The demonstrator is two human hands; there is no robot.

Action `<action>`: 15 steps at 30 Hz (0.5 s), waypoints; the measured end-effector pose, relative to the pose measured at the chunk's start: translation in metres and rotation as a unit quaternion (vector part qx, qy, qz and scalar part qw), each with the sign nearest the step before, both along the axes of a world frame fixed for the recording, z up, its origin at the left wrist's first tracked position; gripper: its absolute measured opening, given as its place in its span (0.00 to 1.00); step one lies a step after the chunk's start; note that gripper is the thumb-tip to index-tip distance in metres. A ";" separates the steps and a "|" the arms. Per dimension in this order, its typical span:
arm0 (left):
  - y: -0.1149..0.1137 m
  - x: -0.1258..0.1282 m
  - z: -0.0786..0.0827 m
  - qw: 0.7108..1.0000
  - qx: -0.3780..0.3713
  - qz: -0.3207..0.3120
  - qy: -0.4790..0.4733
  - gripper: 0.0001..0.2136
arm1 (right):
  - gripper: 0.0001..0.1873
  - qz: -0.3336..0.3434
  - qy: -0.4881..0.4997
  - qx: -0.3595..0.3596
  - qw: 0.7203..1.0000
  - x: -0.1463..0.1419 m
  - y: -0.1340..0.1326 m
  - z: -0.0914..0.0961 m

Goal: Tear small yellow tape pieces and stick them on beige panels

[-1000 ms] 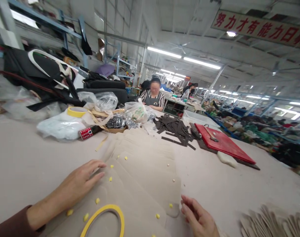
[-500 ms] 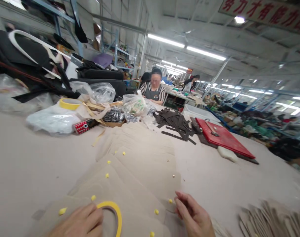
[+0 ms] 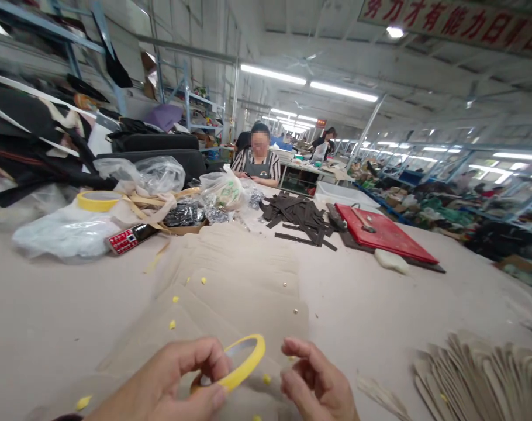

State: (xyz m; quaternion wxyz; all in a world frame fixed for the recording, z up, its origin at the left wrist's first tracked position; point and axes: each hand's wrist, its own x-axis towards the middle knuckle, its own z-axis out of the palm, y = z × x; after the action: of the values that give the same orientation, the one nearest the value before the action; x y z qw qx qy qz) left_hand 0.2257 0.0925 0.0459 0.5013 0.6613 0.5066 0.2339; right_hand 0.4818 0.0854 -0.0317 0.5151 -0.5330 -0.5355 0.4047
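My left hand grips a thin yellow tape roll and holds it tilted above the table. Just right of the roll, my right hand hovers with its fingers curled and apart, holding nothing that I can see. Below both hands lie several overlapping beige fabric pieces dotted with small yellow tape bits and metal studs.
A fanned stack of beige pieces lies at the right. Farther back are a red cutting board with a hammer, dark strips, a red phone, another tape roll and plastic bags. A person in a striped top sits beyond.
My left hand left the fabric, took the yellow tape roll and lifted it off the pieces. My right hand moved in beside it. The view swung slightly right.
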 end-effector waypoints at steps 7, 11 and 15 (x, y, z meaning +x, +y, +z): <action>0.028 0.061 -0.001 0.958 -0.184 -0.092 -0.201 0.12 | 0.17 -0.009 -0.131 0.186 0.974 -0.001 0.002 0.009; 0.029 0.070 -0.003 0.945 -0.192 -0.123 -0.233 0.16 | 0.18 0.010 -0.129 0.162 0.978 0.010 0.006 0.008; 0.040 0.071 -0.006 0.955 -0.145 -0.123 -0.228 0.21 | 0.20 -0.006 -0.131 0.126 0.983 0.012 0.010 0.000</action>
State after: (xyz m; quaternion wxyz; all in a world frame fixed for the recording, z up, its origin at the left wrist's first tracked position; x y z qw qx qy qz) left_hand 0.2964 0.1321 0.0403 0.7188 0.5679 0.3223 0.2388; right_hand 0.4943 0.0953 -0.0320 0.5056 -0.5153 -0.6422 0.2577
